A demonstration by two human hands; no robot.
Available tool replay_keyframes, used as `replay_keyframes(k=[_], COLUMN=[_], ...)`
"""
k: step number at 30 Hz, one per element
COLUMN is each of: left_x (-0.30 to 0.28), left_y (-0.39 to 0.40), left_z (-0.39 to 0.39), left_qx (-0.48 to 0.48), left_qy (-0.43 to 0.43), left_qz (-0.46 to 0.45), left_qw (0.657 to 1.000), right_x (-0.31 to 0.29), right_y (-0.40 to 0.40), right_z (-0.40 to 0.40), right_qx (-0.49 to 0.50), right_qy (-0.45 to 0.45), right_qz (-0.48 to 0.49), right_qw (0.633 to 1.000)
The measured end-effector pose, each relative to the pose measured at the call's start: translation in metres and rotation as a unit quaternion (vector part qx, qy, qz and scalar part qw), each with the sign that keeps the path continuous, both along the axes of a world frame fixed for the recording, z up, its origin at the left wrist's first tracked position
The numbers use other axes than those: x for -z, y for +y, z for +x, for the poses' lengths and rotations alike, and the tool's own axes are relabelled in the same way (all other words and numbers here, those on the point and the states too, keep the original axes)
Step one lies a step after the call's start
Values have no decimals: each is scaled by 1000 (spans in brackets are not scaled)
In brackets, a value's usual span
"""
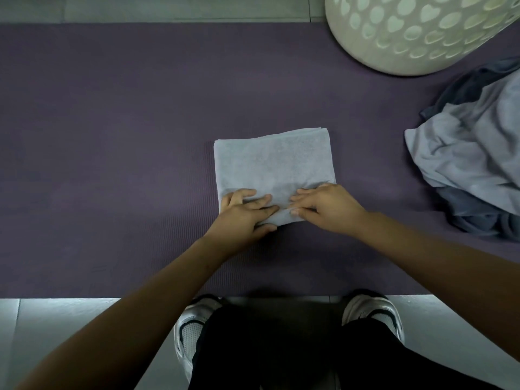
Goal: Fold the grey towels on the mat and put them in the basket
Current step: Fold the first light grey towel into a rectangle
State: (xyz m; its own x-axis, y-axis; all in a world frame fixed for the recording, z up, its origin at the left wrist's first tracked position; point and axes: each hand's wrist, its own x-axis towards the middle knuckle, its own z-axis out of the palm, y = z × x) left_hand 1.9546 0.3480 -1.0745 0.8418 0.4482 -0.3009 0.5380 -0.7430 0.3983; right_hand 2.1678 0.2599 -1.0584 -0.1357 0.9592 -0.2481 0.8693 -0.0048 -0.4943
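Purple mat (112, 108) carries everything: the perforated basket (416, 32) stands at its far right corner, a heap of unfolded grey towels (472, 153) lies just below it, and the folded towel (270, 164) sits squarely mid-mat. Left hand (244, 213) and right hand (326, 208) both pinch its near edge, thumbs tucked beneath. Judging by the layout, the basket lies up and rightward, nearer the right hand.

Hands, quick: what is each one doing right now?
Left hand: grips the near edge of the folded grey towel.
Right hand: pinches the same edge.
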Motion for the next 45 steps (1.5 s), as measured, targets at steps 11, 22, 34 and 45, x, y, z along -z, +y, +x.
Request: replay_keyframes(k=[11,22,34,45], left_x=[-26,-46,-51,-33], left_y=[25,50,89,89], left_z=[22,6,3,-29], left_qx=[-72,-51,-106,-277], left_qy=[-32,76,186,-23], left_qz=[-119,-198,-430,-579], left_qw=[990,976,877,766], right_x=[-18,-39,-43,-24], right_y=[10,30,28,11], right_z=[10,33,43,50], right_qx=[13,103,142,285], right_qy=[36,102,153,262], right_qz=[-79,-157,-273,-202], right_qw=[996,977,939,900])
